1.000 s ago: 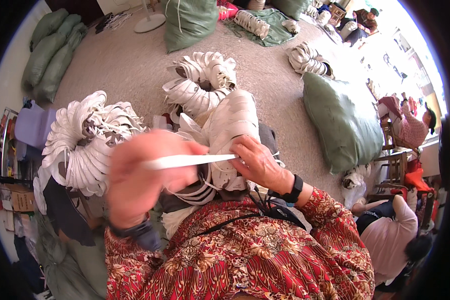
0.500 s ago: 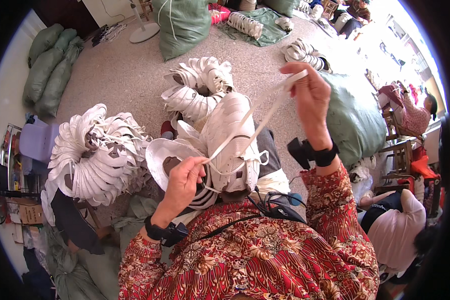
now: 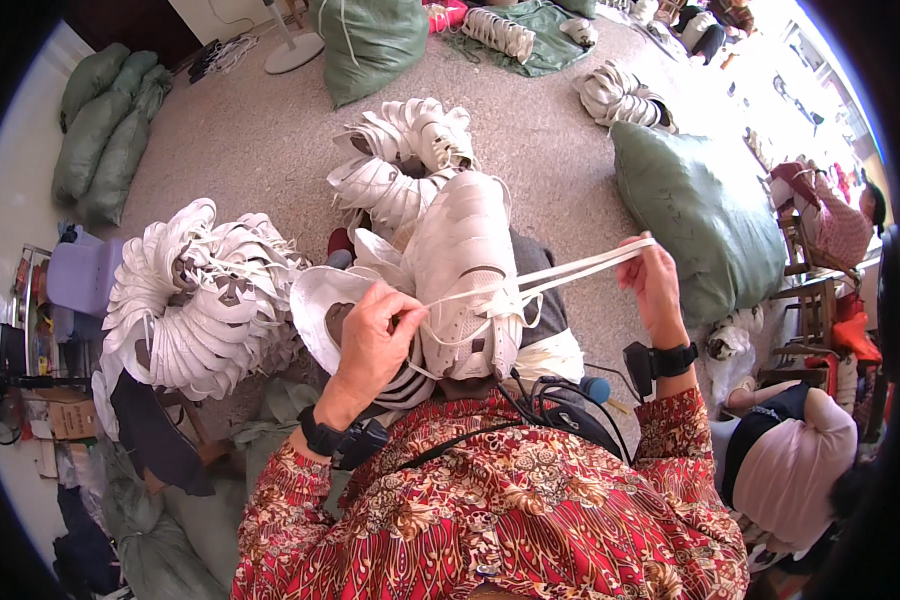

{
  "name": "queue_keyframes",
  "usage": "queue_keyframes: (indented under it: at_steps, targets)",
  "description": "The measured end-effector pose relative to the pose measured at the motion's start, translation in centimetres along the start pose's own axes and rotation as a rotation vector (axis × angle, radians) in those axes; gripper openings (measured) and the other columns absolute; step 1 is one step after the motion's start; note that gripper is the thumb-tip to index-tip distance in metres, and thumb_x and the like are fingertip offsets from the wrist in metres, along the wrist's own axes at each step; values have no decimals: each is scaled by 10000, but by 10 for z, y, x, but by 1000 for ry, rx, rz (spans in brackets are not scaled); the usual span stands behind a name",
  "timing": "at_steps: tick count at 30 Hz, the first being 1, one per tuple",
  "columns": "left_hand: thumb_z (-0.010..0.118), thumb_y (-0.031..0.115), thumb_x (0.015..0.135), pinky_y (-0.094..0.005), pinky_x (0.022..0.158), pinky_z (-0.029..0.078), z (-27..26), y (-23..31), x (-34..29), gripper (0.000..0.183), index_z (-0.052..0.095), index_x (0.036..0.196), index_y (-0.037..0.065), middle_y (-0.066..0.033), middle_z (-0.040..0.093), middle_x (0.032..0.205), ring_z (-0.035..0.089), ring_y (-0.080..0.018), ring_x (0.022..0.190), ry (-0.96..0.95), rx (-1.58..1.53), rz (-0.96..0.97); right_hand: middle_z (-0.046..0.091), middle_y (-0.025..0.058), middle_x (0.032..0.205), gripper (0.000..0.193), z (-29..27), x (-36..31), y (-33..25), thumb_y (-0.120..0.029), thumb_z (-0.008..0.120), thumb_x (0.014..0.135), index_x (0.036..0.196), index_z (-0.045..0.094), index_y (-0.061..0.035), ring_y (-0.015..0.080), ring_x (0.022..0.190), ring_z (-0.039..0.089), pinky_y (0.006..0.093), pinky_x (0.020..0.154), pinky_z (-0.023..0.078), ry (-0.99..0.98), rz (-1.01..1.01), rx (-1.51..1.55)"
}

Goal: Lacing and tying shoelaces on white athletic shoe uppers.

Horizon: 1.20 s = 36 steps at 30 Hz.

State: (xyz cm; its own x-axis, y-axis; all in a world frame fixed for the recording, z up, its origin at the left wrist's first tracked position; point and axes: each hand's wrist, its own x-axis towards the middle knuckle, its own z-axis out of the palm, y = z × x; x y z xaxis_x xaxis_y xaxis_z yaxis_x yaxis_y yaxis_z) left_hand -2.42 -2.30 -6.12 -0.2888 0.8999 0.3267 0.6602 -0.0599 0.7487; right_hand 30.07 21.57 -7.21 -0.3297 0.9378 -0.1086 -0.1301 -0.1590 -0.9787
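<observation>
A stack of nested white shoe uppers [image 3: 462, 232] lies across my lap, its lace-holed end nearest me. My right hand [image 3: 656, 290] is out to the right, fingers closed on a doubled white shoelace [image 3: 580, 268] that runs taut from the near upper. At the left side of that upper, my left hand [image 3: 370, 340] is closed in a pinch on a thin stretch of lace. Loose loops of lace gather over the upper's eyelets. Beside my left hand, another white upper [image 3: 315, 305] shows its open inside, partly covered by the hand.
Piles of nested uppers [image 3: 205, 310] stand at left, with another curved stack [image 3: 400, 165] ahead. A large green sack [image 3: 695, 220] lies at right; another sack [image 3: 370, 45] stands farther off. Shelving and a small fan [image 3: 0, 400] are at far left. Other people sit along the right.
My right hand has swung down and outward to the right, drawing the lace from a raised loop into a taut line. My left hand has shifted slightly up and right.
</observation>
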Motion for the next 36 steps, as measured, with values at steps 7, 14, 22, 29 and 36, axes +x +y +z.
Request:
queue_keyframes:
  at_steps: [7, 14, 22, 29, 36]
  targets:
    - [698, 40, 932, -214, 610, 436, 18, 26, 9, 69, 673, 978, -6, 4, 618, 822, 539, -29, 691, -168, -452, -357, 631, 142, 864, 149, -1, -27, 22, -104, 631, 930, 995, 655, 28, 225, 725, 620, 333, 656, 493, -335, -255, -985]
    - [668, 11, 918, -267, 628, 466, 24, 26, 15, 60, 665, 978, 16, -43, 612, 841, 577, -133, 700, -120, -191, -179, 670, 136, 872, 148, 40, -35, 2, -77, 645, 931, 1040, 678, 16, 203, 732, 642, 322, 661, 506, -257, -314, -793]
    - [672, 10, 832, -433, 713, 496, 41, 22, 4, 91, 670, 914, 48, -131, 615, 864, 618, -353, 808, -17, 248, 203, 676, 211, 798, 453, 111, -77, 8, -129, 628, 941, 1378, 530, -60, 367, 730, 690, 442, 664, 542, -871, -297, -779]
    - [589, 147, 831, -440, 850, 454, 34, 36, 9, 118, 640, 902, 67, -73, 555, 818, 583, -283, 809, -133, 457, 444, 672, 240, 838, 203, 126, -86, 5, -169, 617, 935, 1089, 629, -37, 428, 811, 676, 492, 695, 536, -896, -431, -745]
    - [604, 125, 831, -473, 910, 467, 32, 33, 12, 96, 666, 885, 76, -85, 604, 841, 622, -297, 845, -175, 326, 336, 661, 189, 1044, 284, 118, -82, -7, -99, 665, 905, 1176, 614, -29, 399, 883, 679, 436, 764, 554, -498, -497, -794]
